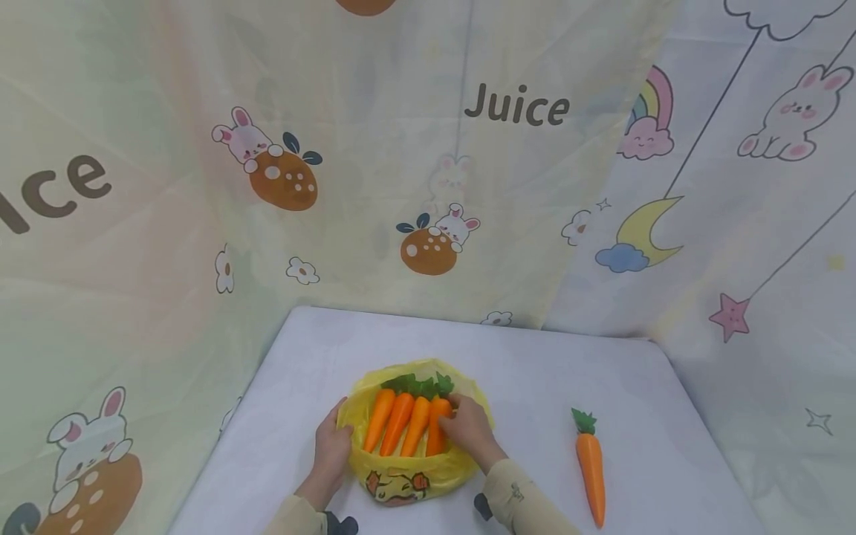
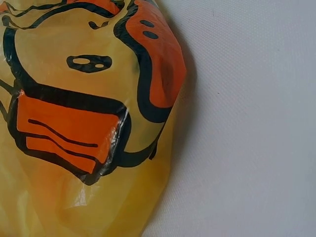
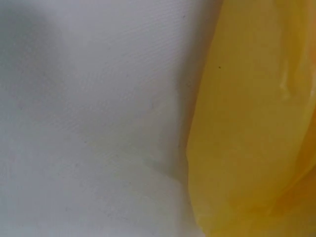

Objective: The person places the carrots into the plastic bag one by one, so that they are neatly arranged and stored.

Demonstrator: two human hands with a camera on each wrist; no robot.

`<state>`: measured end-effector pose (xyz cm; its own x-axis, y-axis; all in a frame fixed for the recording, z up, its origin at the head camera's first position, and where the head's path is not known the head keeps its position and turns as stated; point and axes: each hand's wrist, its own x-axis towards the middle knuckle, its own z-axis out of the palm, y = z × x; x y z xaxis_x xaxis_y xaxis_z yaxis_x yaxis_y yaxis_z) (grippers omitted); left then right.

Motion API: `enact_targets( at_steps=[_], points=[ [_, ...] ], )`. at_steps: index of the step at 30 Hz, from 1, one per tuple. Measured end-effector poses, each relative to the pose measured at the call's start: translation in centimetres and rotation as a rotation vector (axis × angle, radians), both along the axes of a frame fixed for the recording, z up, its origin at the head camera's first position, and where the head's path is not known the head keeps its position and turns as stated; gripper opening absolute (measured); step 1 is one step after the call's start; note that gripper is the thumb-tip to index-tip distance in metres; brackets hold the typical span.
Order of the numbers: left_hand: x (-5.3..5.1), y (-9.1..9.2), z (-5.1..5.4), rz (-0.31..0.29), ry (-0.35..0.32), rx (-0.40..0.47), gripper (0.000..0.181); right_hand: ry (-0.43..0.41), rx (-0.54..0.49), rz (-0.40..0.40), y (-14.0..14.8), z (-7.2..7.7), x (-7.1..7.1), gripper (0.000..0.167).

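A yellow plastic bag (image 1: 461, 472) lies mouth up on the white table, a cartoon face printed on its front. Several orange carrots with green tops are side by side in its mouth. My left hand (image 1: 331, 447) grips the bag's left rim, thumb inside the edge. At the bag's right side, my right hand (image 1: 473, 429) pinches the rightmost carrot (image 1: 436, 431) near its leafy end. The printed bag front (image 2: 74, 118) fills much of the left wrist view. Only the bag's plain side (image 3: 247, 123) shows in the right wrist view; neither hand appears in the wrist views.
One more carrot (image 1: 591, 475) lies apart on the table to the right, leaves pointing away. The white tabletop (image 1: 535, 371) ends at a curtain (image 1: 374, 148) with rabbit prints, which hangs behind and on both sides.
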<state>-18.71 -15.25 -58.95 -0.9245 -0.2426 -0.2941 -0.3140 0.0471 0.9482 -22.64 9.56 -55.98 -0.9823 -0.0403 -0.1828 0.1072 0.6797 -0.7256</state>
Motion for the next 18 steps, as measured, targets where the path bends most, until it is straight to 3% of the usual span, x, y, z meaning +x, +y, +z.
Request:
enact_targets(
  at_steps=[12, 18],
  points=[
    [0.03, 0.13, -0.31, -0.011, 0.008, 0.002, 0.061, 0.095, 0.088, 0.095, -0.41, -0.90, -0.10, 0.048],
    [0.17, 0.07, -0.27, -0.014, 0.015, -0.008, 0.060, 0.135, 0.102, 0.096, -0.40, -0.87, 0.15, 0.050]
  ],
)
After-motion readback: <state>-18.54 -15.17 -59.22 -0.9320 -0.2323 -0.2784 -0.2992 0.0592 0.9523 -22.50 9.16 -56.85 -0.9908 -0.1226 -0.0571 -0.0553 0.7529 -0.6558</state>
